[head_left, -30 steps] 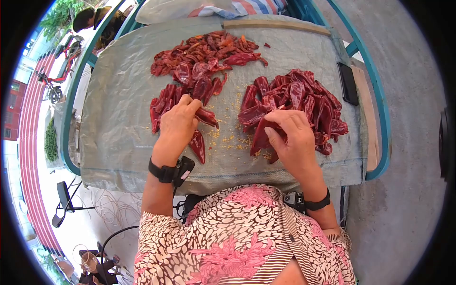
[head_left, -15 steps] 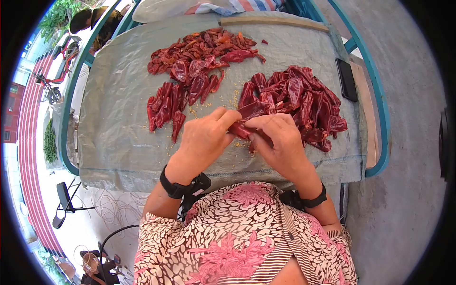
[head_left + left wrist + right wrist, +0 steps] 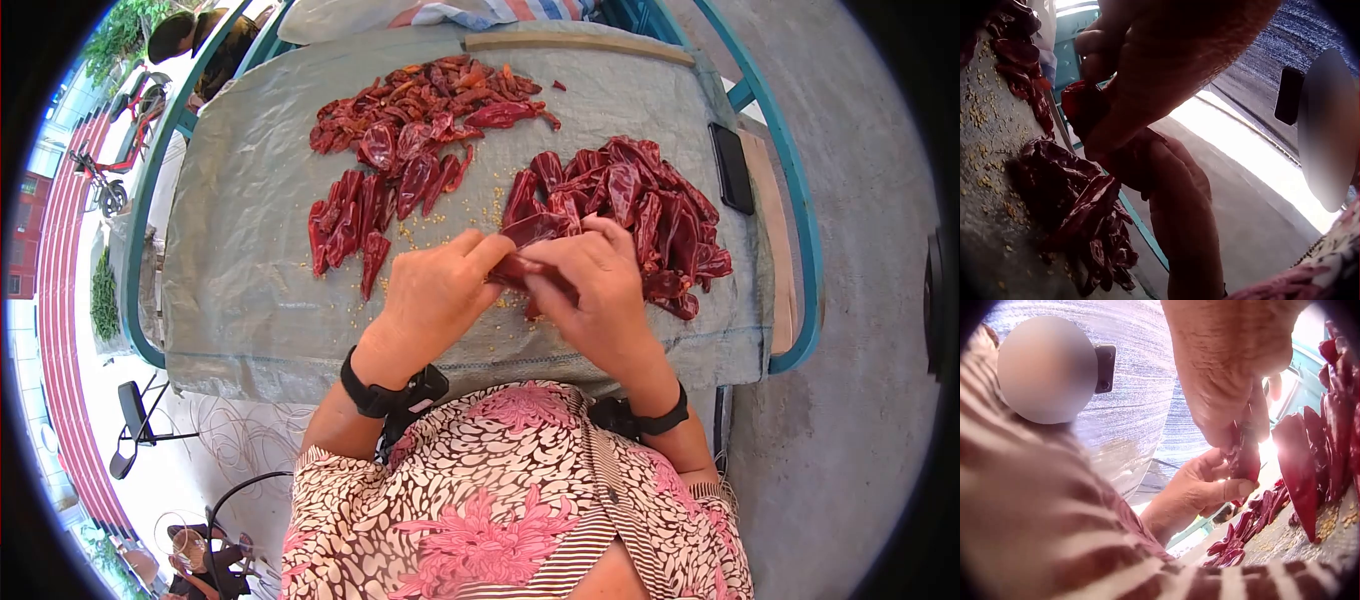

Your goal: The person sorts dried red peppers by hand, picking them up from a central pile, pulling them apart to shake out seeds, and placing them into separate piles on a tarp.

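Observation:
Both hands meet over the near middle of the cloth-covered table, at one dried red chili pepper (image 3: pixel 513 270). My left hand (image 3: pixel 432 300) pinches its left end between thumb and fingers. The other end is gripped by my right hand (image 3: pixel 598 295), whose outer fingers lift away. The right wrist view shows the left thumb lying along the pepper (image 3: pixel 1246 459). Close behind the right hand is a heap of large chili peppers (image 3: pixel 670 225). Left of the hands lies a row of chili peppers (image 3: pixel 342 228), with a pile of smaller, orange-red peppers (image 3: pixel 430 100) beyond.
Yellow seeds (image 3: pixel 420 235) are scattered over the grey-green woven sheet (image 3: pixel 240 270). A black phone (image 3: pixel 731 168) lies near the right edge. Teal metal rails (image 3: pixel 795 230) flank the table, and a wooden strip (image 3: pixel 580 43) runs along the back. Another person (image 3: pixel 215 50) is at the far left.
My left hand has come from the left row of peppers across to the right hand, and now both hold one pepper. Over the last half second, the right hand's outer fingers have risen.

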`<state>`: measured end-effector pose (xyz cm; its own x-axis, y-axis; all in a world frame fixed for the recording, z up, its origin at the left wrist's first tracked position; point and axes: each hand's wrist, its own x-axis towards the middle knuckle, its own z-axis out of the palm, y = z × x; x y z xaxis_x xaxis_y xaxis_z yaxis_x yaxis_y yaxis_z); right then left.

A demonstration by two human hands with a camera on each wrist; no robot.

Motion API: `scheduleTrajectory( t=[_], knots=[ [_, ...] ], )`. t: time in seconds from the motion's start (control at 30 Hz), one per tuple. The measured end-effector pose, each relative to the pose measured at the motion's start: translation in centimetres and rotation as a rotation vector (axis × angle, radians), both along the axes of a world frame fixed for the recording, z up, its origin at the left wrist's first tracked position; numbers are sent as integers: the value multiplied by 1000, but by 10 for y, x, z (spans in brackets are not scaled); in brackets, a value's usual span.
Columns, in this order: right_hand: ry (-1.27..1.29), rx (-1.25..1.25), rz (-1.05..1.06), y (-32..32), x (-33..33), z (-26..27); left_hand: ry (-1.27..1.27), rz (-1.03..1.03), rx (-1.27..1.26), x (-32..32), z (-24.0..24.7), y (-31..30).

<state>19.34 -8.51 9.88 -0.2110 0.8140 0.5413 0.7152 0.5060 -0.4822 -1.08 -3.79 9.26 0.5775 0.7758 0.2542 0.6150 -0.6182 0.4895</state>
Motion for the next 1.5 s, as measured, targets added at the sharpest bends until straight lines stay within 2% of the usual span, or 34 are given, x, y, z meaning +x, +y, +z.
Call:
scheduleTrajectory(
  t=[0.2, 0.27, 0.3, 0.4, 0.43, 0.47, 0.53, 0.63, 0.73, 0.83, 0.87, 1.03, 1.23, 1.33, 1.43, 1.5],
  knots=[
    [13, 83, -258, -1, 26, 15, -48, 89, -65, -12, -9, 6],
    [161, -53, -419, -7, 30, 15, -75, 87, -66, -11, -7, 7],
    [201, 21, -425, -5, 32, 11, -82, 76, -52, -9, -7, 7],
    [71, 67, -201, -8, 35, 18, -121, 0, -50, -2, -5, 4],
    [-47, 89, -124, -7, 31, 17, -137, -35, -56, 2, -5, 3],
    [-90, 31, -78, -8, 24, 21, -151, -59, -70, 5, -3, 3],
    [-153, -9, -37, -7, 14, 13, -180, -103, -96, 10, 0, 2],
    [-115, 12, -60, -7, 20, 0, -301, -72, -175, 10, -3, 7],
    [-69, 115, -243, -2, 25, 5, -148, 191, -150, 1, -10, 21],
    [-77, 125, -403, -1, 32, 5, 44, 425, 80, -10, -37, 45],
    [-75, 131, -455, -2, 32, 5, 78, 458, 65, -11, -44, 52],
    [-60, 103, -398, -3, 31, 0, 269, 546, -87, -4, -48, 75],
    [-80, 91, -376, -2, 30, 1, 265, 503, -8, -11, -59, 79],
    [-60, 109, -344, -2, 30, 1, 42, 447, 42, -11, -46, 60],
    [-33, 103, -250, -2, 22, 11, -238, 206, -274, -3, -6, 36],
    [-17, 55, -163, -1, 13, 21, -306, 67, -324, 5, 7, 22]
  ],
)
